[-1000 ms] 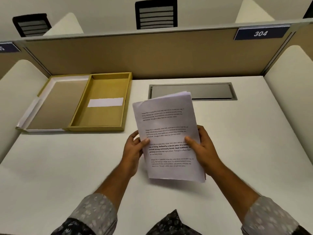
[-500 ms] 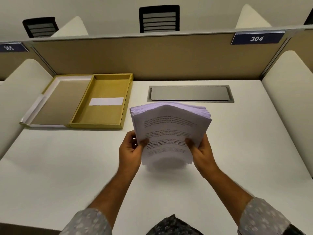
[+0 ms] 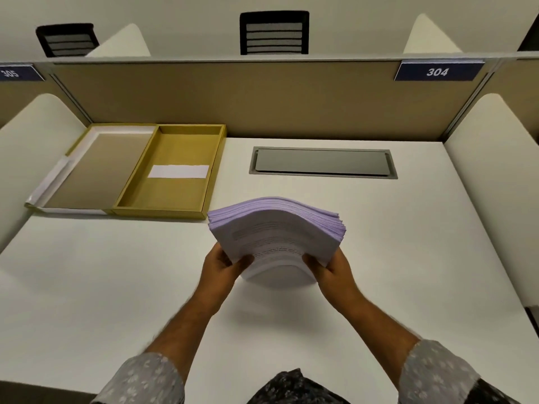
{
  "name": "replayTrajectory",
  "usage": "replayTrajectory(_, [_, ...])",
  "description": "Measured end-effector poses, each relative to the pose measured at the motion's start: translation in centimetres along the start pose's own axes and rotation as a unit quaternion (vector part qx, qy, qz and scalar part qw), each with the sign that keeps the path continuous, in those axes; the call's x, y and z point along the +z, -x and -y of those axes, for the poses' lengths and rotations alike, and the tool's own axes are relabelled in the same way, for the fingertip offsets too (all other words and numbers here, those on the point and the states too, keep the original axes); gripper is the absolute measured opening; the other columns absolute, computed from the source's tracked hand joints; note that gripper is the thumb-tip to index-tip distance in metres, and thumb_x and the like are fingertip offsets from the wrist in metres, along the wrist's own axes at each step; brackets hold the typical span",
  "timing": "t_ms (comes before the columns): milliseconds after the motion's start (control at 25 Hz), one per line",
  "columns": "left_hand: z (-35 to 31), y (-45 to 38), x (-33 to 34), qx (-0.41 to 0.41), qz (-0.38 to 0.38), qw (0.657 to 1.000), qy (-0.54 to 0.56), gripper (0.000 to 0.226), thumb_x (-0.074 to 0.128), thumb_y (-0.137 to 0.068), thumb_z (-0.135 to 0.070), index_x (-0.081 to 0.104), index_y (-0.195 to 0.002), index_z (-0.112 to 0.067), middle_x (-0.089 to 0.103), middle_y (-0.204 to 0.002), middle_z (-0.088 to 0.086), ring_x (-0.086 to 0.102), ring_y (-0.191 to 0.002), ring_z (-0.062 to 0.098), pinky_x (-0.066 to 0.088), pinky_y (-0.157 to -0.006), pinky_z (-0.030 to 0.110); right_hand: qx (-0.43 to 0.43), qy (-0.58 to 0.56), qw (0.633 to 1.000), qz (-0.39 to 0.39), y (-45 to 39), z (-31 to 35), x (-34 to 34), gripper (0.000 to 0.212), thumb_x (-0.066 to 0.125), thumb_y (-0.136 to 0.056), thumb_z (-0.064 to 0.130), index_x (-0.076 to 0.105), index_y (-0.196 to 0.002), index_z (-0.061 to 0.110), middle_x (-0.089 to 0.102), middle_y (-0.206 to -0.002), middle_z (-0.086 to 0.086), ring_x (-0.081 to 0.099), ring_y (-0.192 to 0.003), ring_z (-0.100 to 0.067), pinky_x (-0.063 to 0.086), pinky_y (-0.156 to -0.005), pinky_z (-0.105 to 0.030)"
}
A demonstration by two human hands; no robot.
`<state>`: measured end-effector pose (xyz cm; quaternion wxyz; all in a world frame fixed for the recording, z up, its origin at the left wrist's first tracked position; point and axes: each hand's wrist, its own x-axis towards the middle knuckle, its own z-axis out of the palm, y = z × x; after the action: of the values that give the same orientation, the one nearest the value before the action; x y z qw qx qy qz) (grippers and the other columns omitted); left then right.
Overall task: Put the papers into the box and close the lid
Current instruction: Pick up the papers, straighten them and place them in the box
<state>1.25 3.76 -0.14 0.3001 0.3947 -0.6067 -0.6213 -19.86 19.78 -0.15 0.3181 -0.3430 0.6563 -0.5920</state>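
I hold a thick stack of printed papers [image 3: 277,234] upright on its lower edge on the white desk, its top bowed away from me. My left hand [image 3: 224,265] grips the stack's left side and my right hand [image 3: 331,268] grips its right side. The yellow box [image 3: 172,209] lies open at the desk's back left, with a white slip on its floor. Its lid [image 3: 96,170] lies flat beside it on the left, inside up, brown with white edges. The papers are to the right of the box and nearer to me, apart from it.
A grey metal cable hatch [image 3: 322,161] is set flush in the desk behind the papers. A tan partition [image 3: 262,103] closes the back, and rounded white side panels [image 3: 493,176] flank the desk. Black chairs stand beyond the partition.
The stack has tilted from facing me to standing on its lower edge and has dropped onto the desk, its sheets bowing. Both hands kept their grip.
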Motion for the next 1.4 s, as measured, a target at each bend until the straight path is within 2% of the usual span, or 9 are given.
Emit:
replayTrajectory(160, [1.4, -0.9, 1.0, -0.024, 0.035, 0.997, -0.057, 0.047, 0.09, -0.081, -0.009, 0.076, -0.113, -0.04, 0.08, -0.105, -0.009, 0.076, -0.1, 0.014, 0.066, -0.08, 0.034, 0.057, 0.045, 0.997, 0.004, -0.8, -1.6, -0.1, 0.034, 0.068, -0.101, 0.008, 0.068, -0.134, 0.017, 0.076, -0.12, 0.003, 0.072, -0.111, -0.01, 0.06, -0.091, -0.032])
replayTrajectory(320, [2.0, -2.2, 1.3, -0.048, 0.018, 0.995, -0.081, 0.04, 0.091, -0.08, -0.017, 0.076, -0.106, -0.043, 0.081, -0.1, -0.011, 0.076, -0.095, 0.013, 0.066, -0.079, 0.031, 0.059, 0.064, 0.996, -0.001, -0.8, -2.1, 0.1, 0.03, 0.068, -0.102, 0.01, 0.068, -0.122, 0.032, 0.073, -0.114, 0.019, 0.069, -0.102, 0.008, 0.055, -0.078, -0.008])
replayTrajectory(480, [4.6, -1.8, 0.9, -0.074, 0.022, 0.986, -0.146, 0.033, 0.085, -0.088, -0.02, 0.07, -0.109, -0.042, 0.077, -0.109, -0.008, 0.073, -0.102, 0.025, 0.063, -0.087, 0.036, 0.096, 0.092, 0.991, 0.002, -0.3, -3.8, 0.1, 0.031, 0.064, -0.103, 0.007, 0.068, -0.13, 0.022, 0.074, -0.119, 0.007, 0.07, -0.102, -0.004, 0.051, -0.077, -0.002])
replayTrajectory(600, [5.3, -1.5, 0.8, -0.052, 0.015, 0.987, -0.154, 0.03, 0.083, -0.09, -0.02, 0.07, -0.103, -0.043, 0.075, -0.101, -0.014, 0.073, -0.096, 0.022, 0.062, -0.084, 0.032, 0.118, 0.107, 0.987, -0.018, -0.4, -4.3, 0.5, 0.027, 0.065, -0.103, 0.006, 0.07, -0.127, 0.015, 0.073, -0.117, 0.001, 0.068, -0.103, -0.017, 0.049, -0.074, 0.001])
replayTrajectory(720, [5.2, -2.3, -0.2, -0.051, 0.036, 0.985, -0.161, 0.024, 0.083, -0.088, -0.026, 0.072, -0.101, -0.043, 0.079, -0.101, -0.011, 0.075, -0.099, 0.022, 0.064, -0.087, 0.037, 0.115, 0.096, 0.988, -0.032, -0.9, -3.7, 1.3, 0.027, 0.065, -0.104, 0.009, 0.071, -0.13, 0.014, 0.075, -0.123, -0.002, 0.07, -0.11, -0.02, 0.055, -0.081, -0.005])
replayTrajectory(880, [3.3, -3.4, -3.7, -0.056, 0.083, 0.988, -0.122, 0.032, 0.084, -0.078, -0.039, 0.075, -0.105, -0.054, 0.079, -0.105, -0.024, 0.076, -0.099, 0.01, 0.063, -0.079, 0.022, 0.138, 0.081, 0.987, -0.003, -1.5, -1.5, 3.4, 0.036, 0.066, -0.105, 0.017, 0.062, -0.139, 0.029, 0.071, -0.127, 0.011, 0.067, -0.119, -0.008, 0.057, -0.087, -0.009])
replayTrajectory(1080, [-0.3, -7.4, -11.4, -0.058, 0.076, 0.994, -0.052, 0.044, 0.087, -0.068, -0.025, 0.078, -0.112, -0.023, 0.084, -0.107, -0.005, 0.081, -0.097, 0.022, 0.067, -0.08, 0.035, 0.14, 0.048, 0.988, 0.049, -4.9, 2.5, 9.5, 0.045, 0.063, -0.106, 0.021, 0.051, -0.148, 0.032, 0.067, -0.138, 0.013, 0.067, -0.125, -0.009, 0.06, -0.103, -0.03])
replayTrajectory(1280, [-2.5, -12.7, -18.2, -0.08, 0.054, 0.995, -0.03, 0.046, 0.085, -0.064, -0.015, 0.079, -0.11, -0.015, 0.085, -0.106, 0.003, 0.082, -0.092, 0.027, 0.067, -0.079, 0.038, 0.179, -0.018, 0.981, 0.071, -9.8, 5.3, 16.8, 0.044, 0.059, -0.108, 0.025, 0.047, -0.15, 0.031, 0.065, -0.142, 0.005, 0.069, -0.122, -0.021, 0.068, -0.083, -0.036])
replayTrajectory(1400, [-3.1, -16.4, -22.1, -0.093, 0.053, 0.994, -0.032, 0.049, 0.082, -0.063, -0.013, 0.078, -0.112, -0.014, 0.085, -0.107, 0.002, 0.082, -0.094, 0.028, 0.066, -0.078, 0.035, 0.217, -0.048, 0.973, 0.06, -13.1, 5.8, 21.2, 0.047, 0.058, -0.109, 0.023, 0.044, -0.154, 0.028, 0.061, -0.147, 0.001, 0.067, -0.126, -0.026, 0.068, -0.08, -0.039])
